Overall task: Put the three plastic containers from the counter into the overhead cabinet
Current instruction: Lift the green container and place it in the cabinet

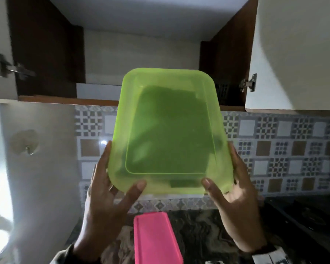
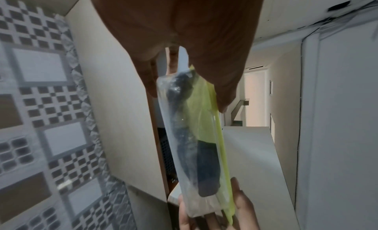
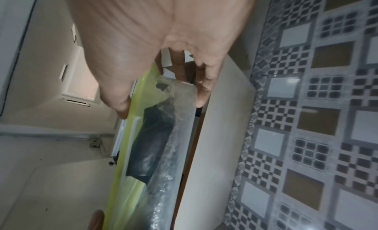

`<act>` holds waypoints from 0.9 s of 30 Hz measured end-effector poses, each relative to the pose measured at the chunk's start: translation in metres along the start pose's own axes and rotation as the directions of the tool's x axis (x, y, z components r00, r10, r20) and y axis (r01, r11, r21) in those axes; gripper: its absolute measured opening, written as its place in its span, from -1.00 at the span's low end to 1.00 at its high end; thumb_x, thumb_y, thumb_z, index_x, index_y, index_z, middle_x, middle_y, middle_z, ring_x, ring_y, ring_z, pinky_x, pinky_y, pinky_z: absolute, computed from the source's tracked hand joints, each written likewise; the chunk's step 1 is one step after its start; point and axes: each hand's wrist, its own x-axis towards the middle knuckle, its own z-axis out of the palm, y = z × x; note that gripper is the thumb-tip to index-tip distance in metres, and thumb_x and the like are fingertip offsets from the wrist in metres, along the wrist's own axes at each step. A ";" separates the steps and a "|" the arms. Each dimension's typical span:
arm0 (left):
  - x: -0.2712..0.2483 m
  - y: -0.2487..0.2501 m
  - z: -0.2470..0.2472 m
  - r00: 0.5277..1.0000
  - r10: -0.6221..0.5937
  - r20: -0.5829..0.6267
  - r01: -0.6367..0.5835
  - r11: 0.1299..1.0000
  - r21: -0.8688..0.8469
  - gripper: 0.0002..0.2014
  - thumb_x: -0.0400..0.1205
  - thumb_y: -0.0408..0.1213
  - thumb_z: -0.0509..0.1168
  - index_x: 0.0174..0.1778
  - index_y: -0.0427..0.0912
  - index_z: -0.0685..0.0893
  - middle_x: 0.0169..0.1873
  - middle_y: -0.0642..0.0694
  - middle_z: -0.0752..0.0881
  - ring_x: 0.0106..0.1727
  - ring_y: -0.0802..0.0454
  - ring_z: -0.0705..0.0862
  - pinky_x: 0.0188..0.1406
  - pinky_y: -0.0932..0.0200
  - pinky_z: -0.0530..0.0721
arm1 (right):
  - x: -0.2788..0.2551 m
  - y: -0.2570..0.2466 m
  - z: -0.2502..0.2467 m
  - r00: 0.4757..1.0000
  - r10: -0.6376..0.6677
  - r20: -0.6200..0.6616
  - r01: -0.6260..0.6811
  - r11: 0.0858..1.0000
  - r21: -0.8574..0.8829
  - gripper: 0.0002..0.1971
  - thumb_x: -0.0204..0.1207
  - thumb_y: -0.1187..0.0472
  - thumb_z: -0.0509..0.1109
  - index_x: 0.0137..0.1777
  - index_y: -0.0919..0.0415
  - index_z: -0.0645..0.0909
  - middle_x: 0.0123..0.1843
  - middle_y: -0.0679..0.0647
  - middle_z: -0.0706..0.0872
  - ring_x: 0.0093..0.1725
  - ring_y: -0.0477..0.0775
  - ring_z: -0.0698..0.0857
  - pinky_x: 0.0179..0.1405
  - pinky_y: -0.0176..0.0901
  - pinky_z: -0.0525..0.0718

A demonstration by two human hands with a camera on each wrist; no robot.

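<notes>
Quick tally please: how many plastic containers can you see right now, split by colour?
Green-lidded container, held up between the left hand and right hand: 1
Pink-lidded container, on the counter: 1
Total: 2

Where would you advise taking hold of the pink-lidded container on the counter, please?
Grip the pink-lidded container across its long sides, coming from above. It lies flat on the counter, and its lid looks narrow enough for one hand, with both long edges showing free.
</notes>
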 end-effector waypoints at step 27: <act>0.194 0.044 -0.011 0.981 0.188 -0.052 -0.147 0.886 0.440 -0.28 0.65 0.16 0.42 0.72 0.07 0.36 0.31 0.05 0.63 -0.06 0.56 0.57 -0.07 0.30 0.66 | 0.200 -0.009 0.093 0.983 0.082 -0.167 -0.124 0.958 -0.260 -0.25 0.46 -0.52 0.35 0.57 -0.16 0.50 0.30 0.04 0.76 -0.09 -0.04 0.89 0.21 0.18 0.86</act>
